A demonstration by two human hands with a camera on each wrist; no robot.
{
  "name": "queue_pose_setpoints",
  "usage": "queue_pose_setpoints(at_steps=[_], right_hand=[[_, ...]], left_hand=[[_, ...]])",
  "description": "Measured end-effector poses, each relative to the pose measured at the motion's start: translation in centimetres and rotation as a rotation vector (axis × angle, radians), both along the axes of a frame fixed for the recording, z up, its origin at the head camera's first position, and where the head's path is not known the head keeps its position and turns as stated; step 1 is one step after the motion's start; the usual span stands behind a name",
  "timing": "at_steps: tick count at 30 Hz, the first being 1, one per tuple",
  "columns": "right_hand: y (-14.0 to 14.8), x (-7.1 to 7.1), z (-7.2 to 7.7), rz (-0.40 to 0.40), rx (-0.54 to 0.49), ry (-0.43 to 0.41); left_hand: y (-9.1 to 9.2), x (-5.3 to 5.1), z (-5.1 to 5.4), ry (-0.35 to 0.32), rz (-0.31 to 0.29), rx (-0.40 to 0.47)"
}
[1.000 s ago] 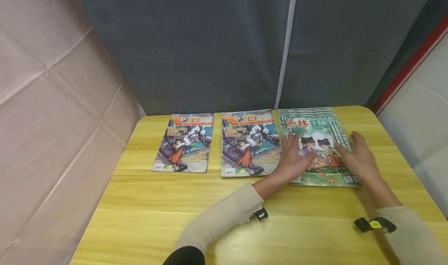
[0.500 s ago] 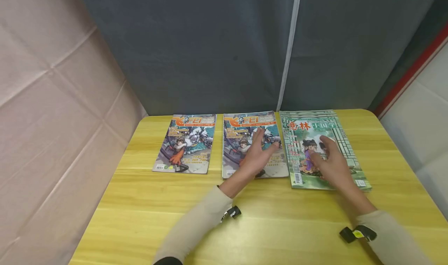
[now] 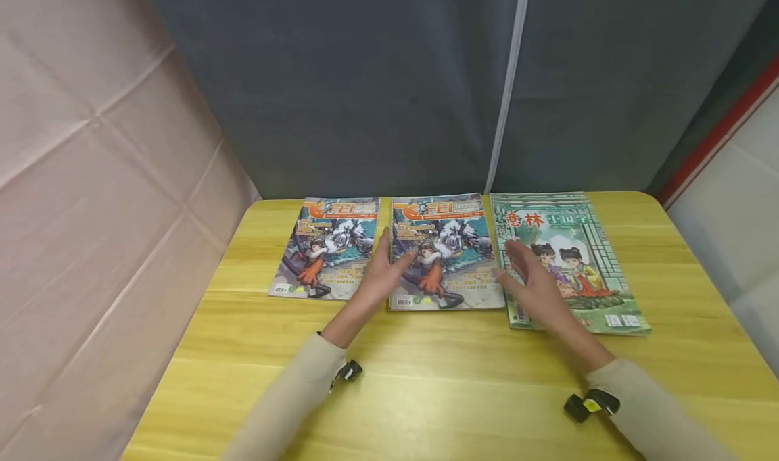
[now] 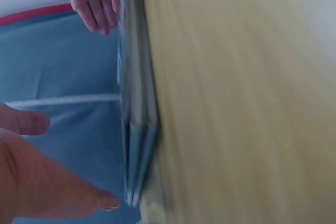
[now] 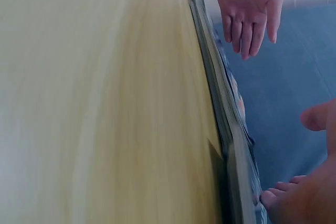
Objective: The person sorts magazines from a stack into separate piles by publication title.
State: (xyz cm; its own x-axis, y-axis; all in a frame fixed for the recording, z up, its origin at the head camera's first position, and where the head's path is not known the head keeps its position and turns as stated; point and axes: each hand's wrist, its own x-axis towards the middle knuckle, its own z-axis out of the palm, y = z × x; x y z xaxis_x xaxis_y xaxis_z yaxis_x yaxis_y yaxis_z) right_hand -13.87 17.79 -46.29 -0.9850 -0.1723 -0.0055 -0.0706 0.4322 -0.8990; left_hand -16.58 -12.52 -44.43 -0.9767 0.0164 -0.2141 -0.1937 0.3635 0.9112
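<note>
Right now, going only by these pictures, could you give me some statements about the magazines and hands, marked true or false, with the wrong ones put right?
1. The green magazines are at the right end of the row. True.
2. The left magazine and the middle magazine show different covers. False: their covers match.
3. In the head view, the right hand partly hides the green magazines. True.
4. The left hand grips the green magazines. False: its fingers are near the middle magazine.
5. The left magazine stands upright. False: it lies flat on the table.
</note>
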Motion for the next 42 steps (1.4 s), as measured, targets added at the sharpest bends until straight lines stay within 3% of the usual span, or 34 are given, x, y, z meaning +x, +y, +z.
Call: queue_pose_setpoints(at_steps=[5, 11, 15, 20, 24, 32, 36, 42], right_hand=[[-1.7, -0.1, 0.0, 0.004, -0.086, -0.065], [-3.3, -0.6, 0.8, -0.041, -0.194, -0.166], [-4.1, -0.9, 1.5, -0.051, -0.140, -0.212], [-4.9, -1.4, 2.5, -0.068, -0.058, -0.281], [-5.1, -1.7, 2.8, -0.078, -0.093, -0.326], [-5.0, -1.9, 2.6, -0.099, -0.179, -0.354], [-4.9, -1.9, 2.4, -0.092, -0.194, -0.348], [-4.9, -1.7, 2.1, -0.087, -0.208, -0.339]], left_hand=[[-2.0, 0.3, -0.8, -0.041, -0.009, -0.078], [-2.7, 0.6, -1.4, -0.084, -0.107, -0.172], [-2.7, 0.5, -1.4, -0.068, -0.147, -0.222], [-2.5, 0.6, -1.1, -0.093, -0.169, -0.219], [-2.3, 0.4, -0.8, -0.163, -0.159, -0.147], [-2.4, -0.3, 0.4, -0.227, -0.081, 0.142], [-2.3, -0.3, 1.1, -0.201, -0.072, 0.199], [-1.2, -0.2, 1.8, -0.104, -0.066, 0.312]])
